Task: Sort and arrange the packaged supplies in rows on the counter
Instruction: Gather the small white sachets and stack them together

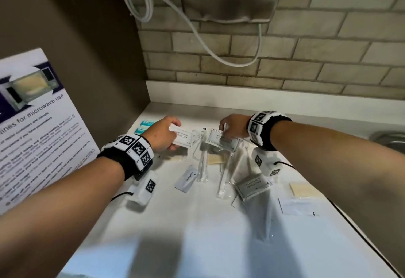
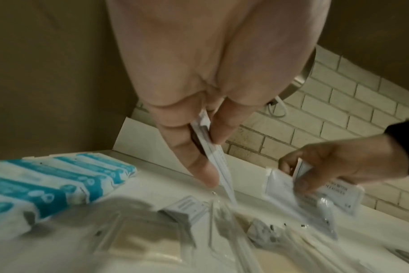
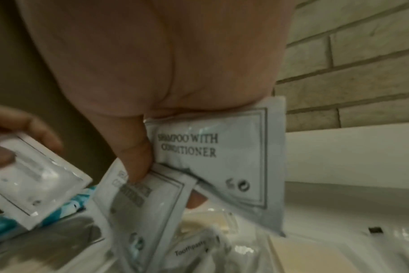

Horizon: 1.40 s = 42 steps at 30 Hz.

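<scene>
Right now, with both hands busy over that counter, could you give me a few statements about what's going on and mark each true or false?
1. The left hand holds a shampoo sachet. True.
2. The right hand holds nothing. False: it pinches two shampoo sachets.
3. A sachet marked toothpaste lies flat on the counter. True.
4. The blue and white packets sit by the right arm. False: they lie at the back left, beside the left hand.
5. A microwave notice leans at the left. True.
</scene>
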Each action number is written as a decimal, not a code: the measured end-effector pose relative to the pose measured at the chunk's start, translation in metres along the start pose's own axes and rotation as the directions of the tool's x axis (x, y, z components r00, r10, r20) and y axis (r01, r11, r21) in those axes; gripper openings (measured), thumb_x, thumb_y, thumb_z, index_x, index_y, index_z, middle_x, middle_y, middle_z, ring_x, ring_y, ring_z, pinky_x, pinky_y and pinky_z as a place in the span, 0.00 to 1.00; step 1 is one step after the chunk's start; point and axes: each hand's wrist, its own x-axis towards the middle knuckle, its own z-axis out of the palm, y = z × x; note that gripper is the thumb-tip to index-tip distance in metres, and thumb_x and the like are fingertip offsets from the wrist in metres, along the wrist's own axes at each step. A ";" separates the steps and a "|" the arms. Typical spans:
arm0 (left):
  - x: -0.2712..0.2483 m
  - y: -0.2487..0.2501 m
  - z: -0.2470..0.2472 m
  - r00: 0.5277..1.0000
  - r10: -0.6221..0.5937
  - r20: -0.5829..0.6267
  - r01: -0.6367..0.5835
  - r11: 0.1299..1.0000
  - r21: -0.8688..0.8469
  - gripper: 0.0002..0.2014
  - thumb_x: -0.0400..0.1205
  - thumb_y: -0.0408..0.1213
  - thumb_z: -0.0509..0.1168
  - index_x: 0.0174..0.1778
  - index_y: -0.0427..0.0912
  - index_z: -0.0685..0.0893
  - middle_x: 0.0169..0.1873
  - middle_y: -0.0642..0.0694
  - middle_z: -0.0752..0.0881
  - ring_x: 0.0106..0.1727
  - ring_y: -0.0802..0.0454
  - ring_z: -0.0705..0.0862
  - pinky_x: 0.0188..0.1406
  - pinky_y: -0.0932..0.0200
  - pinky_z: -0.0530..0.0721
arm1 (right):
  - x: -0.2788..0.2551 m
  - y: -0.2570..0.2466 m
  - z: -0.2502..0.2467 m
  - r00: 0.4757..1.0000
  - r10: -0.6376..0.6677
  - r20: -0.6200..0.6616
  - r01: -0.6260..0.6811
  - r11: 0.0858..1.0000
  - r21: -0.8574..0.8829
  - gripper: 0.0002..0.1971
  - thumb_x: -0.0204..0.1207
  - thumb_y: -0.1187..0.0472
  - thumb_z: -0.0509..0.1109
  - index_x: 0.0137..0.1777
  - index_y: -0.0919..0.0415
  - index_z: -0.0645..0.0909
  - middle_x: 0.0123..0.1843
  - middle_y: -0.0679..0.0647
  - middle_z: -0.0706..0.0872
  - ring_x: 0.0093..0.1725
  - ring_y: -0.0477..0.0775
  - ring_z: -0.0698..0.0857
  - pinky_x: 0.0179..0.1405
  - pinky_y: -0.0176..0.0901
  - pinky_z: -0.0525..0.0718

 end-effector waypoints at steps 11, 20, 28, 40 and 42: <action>-0.017 0.042 0.027 0.986 0.045 0.160 0.034 0.887 -0.461 0.13 0.84 0.27 0.54 0.53 0.35 0.84 0.53 0.30 0.87 0.46 0.41 0.87 0.33 0.55 0.89 | -0.042 -0.015 -0.012 0.982 -0.158 -0.102 0.179 0.951 0.253 0.10 0.74 0.62 0.75 0.55 0.57 0.86 0.34 0.46 0.82 0.35 0.47 0.79 0.35 0.27 0.77; -0.017 0.046 0.047 0.976 0.082 0.202 -0.042 0.980 -0.197 0.13 0.84 0.27 0.60 0.61 0.42 0.81 0.39 0.38 0.83 0.36 0.51 0.83 0.35 0.57 0.91 | -0.067 -0.005 0.006 0.996 -0.041 -0.083 0.068 0.933 0.353 0.20 0.74 0.59 0.74 0.59 0.61 0.68 0.35 0.54 0.83 0.29 0.51 0.81 0.24 0.38 0.78; -0.014 0.050 0.034 0.996 0.089 0.017 -0.084 0.979 -0.185 0.12 0.84 0.26 0.57 0.58 0.42 0.80 0.55 0.38 0.83 0.49 0.43 0.87 0.32 0.59 0.89 | -0.092 0.017 0.031 0.956 0.025 0.294 0.017 0.990 -0.141 0.04 0.72 0.63 0.74 0.46 0.60 0.85 0.38 0.49 0.82 0.38 0.50 0.78 0.37 0.37 0.77; -0.009 0.045 0.044 0.991 0.131 0.005 -0.130 0.985 -0.113 0.13 0.86 0.28 0.57 0.62 0.44 0.80 0.55 0.41 0.85 0.48 0.47 0.88 0.45 0.49 0.91 | -0.098 0.029 0.053 0.969 -0.009 0.247 0.058 0.980 -0.193 0.21 0.63 0.60 0.80 0.57 0.58 0.84 0.53 0.52 0.88 0.51 0.57 0.87 0.38 0.41 0.82; -0.006 0.039 0.039 0.992 0.123 -0.017 -0.124 0.985 -0.122 0.13 0.86 0.28 0.57 0.63 0.43 0.80 0.54 0.41 0.85 0.47 0.47 0.88 0.45 0.50 0.91 | -0.094 0.023 0.046 0.955 -0.026 0.296 0.100 0.966 -0.237 0.17 0.65 0.61 0.80 0.55 0.61 0.85 0.49 0.54 0.88 0.45 0.55 0.84 0.32 0.39 0.75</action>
